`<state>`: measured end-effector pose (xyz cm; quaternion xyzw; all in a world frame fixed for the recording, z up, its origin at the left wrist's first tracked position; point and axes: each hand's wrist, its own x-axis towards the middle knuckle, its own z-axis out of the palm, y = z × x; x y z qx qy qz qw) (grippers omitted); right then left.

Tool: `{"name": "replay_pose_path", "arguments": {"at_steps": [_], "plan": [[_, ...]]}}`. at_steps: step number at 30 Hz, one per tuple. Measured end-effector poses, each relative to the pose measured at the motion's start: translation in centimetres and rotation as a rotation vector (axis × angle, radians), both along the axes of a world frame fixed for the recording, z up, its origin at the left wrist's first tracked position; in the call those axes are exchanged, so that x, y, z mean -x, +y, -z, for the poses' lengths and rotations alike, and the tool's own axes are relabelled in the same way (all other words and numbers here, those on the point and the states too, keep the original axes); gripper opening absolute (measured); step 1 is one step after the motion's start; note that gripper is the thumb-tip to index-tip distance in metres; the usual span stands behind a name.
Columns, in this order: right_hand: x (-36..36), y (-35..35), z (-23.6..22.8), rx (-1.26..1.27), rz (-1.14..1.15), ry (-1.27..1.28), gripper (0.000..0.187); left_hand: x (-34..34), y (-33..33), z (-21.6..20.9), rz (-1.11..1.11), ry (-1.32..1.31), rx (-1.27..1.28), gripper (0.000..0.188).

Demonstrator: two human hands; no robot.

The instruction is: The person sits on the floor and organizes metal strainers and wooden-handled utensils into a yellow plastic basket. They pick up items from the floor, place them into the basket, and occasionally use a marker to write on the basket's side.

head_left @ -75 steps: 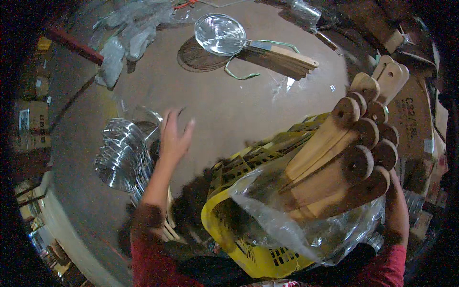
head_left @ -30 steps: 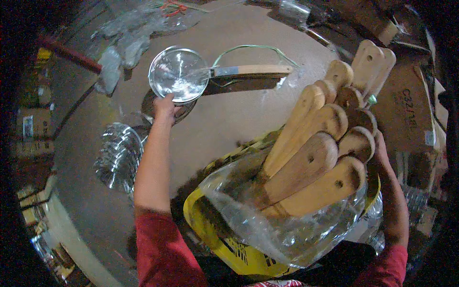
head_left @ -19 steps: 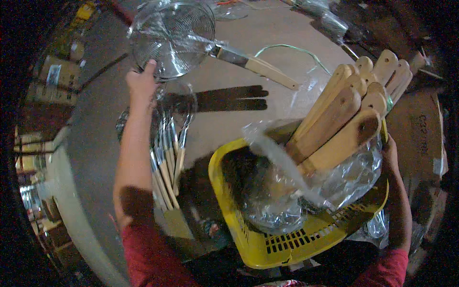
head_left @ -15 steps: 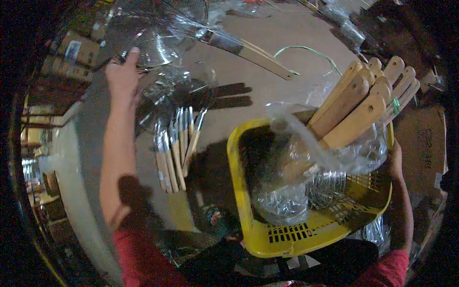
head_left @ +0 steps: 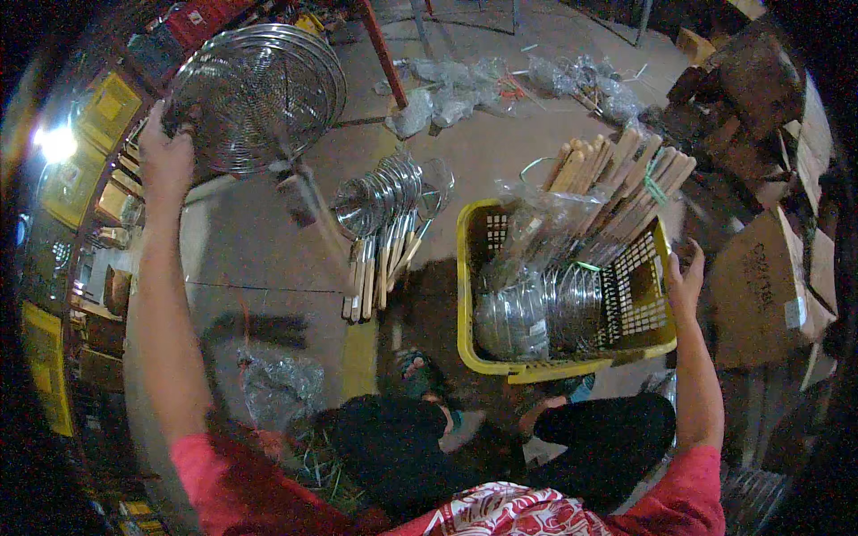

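Note:
My left hand (head_left: 168, 154) is closed on the rim of several stacked large wire strainers (head_left: 259, 98). Their blurred wooden handle (head_left: 322, 214) slants down to the right. My right hand (head_left: 685, 279) has its thumb and fingers apart beside the right rim of a yellow plastic basket (head_left: 465, 295); contact with the rim is hard to tell. Inside the basket, a bundle of wire strainers (head_left: 572, 304) sits partly in clear plastic, its wooden handles (head_left: 617, 170) sticking out at the far side. Smaller wire strainers (head_left: 389, 192) with wooden handles lie on the floor between the hands.
Crumpled clear plastic (head_left: 447, 94) lies across the far floor, with another plastic bag (head_left: 281, 384) near my left knee. A cardboard box (head_left: 760, 286) stands right of the basket. A red post (head_left: 382, 58) rises at the back. Yellow crates (head_left: 112, 107) line the left side.
The large strainers have swung round with my left hand, their handles turning from rightward to downward. My right hand's fingers now show spread by the basket rim. The whole view has shifted.

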<state>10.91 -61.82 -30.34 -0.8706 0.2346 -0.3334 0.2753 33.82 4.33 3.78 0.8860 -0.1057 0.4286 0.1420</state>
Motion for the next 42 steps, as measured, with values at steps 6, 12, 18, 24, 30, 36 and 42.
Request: {"name": "replay_pose_path", "arguments": {"at_steps": [6, 12, 18, 24, 30, 36, 42], "plan": [[4.1, 9.4, -11.7, -0.492, -0.519, -0.038, 0.041, 9.1, -2.5, -8.5, 0.109, -0.257, 0.028, 0.031], [8.4, 25.3, -16.5, -0.823, -1.198, 0.084, 0.07, 15.6, -8.3, -10.0, 0.44, -0.358, -0.091, 0.031], [12.3, 37.3, -14.5, -1.428, -1.353, 0.096, 0.106, 19.1, -14.7, -2.5, 0.539, -0.102, 0.147, 0.025], [14.6, 39.6, -11.1, -1.126, -0.91, 0.041, 0.09, 18.4, -18.1, 6.0, 0.433, 0.204, 0.366, 0.024], [13.8, 37.3, -9.3, -1.315, -0.866, 0.021, 0.077, 20.6, -16.4, 16.4, 0.937, 0.682, 1.126, 0.062], [11.3, 32.8, -10.6, -1.197, -0.895, 0.202, 0.063, 28.5, -15.7, 23.0, 1.009, 1.261, 0.74, 0.096], [9.7, 31.7, -10.3, -0.961, -0.95, 0.389, 0.062, 29.4, -15.9, 21.9, 0.971, 1.305, 1.19, 0.075]]}}
